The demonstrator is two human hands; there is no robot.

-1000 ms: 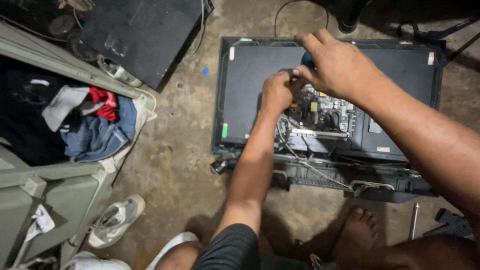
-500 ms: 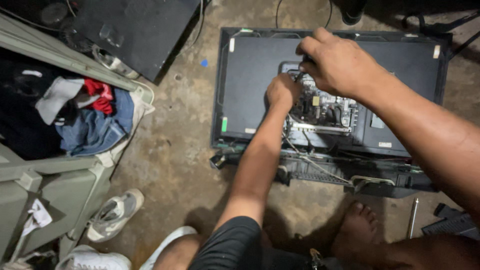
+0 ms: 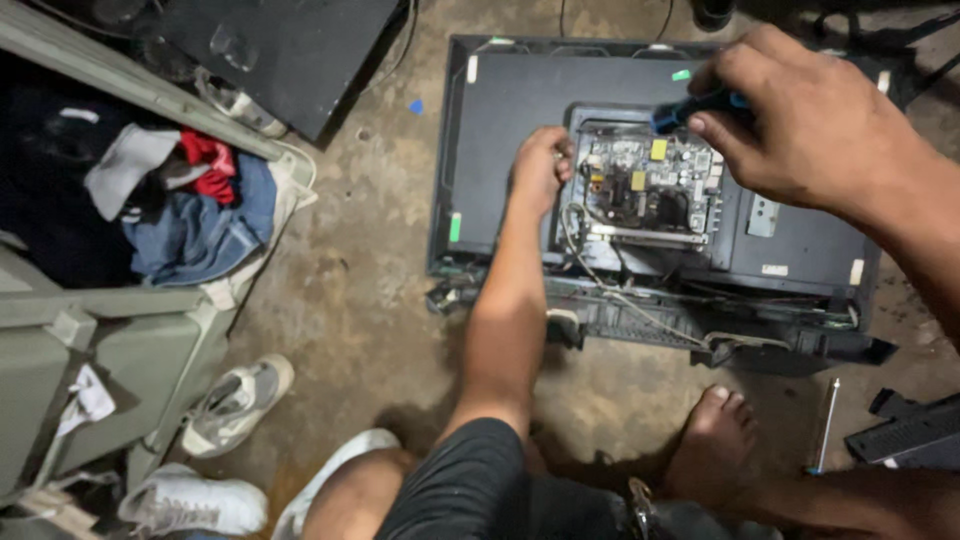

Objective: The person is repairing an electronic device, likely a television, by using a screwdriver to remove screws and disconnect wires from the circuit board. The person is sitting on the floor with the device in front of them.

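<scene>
Boxy circuit board under fingers

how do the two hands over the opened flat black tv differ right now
The left hand is a closed fist resting at the left edge of the green circuit board; the right hand hovers nearer the camera, above the board's top right corner, pinching a blue-handled tool. The left holds nothing that shows. Both are bare and over the opened flat black TV.

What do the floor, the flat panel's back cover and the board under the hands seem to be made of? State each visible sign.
Floor: likely bare concrete, matt, mottled grey-brown and stained.
Back cover: probably sheet metal or plastic, dark with a dull sheen; the look leaves it open.
Circuit board: rigid laminate carrying small components and shiny metal parts, between the left hand and right hand.
</scene>
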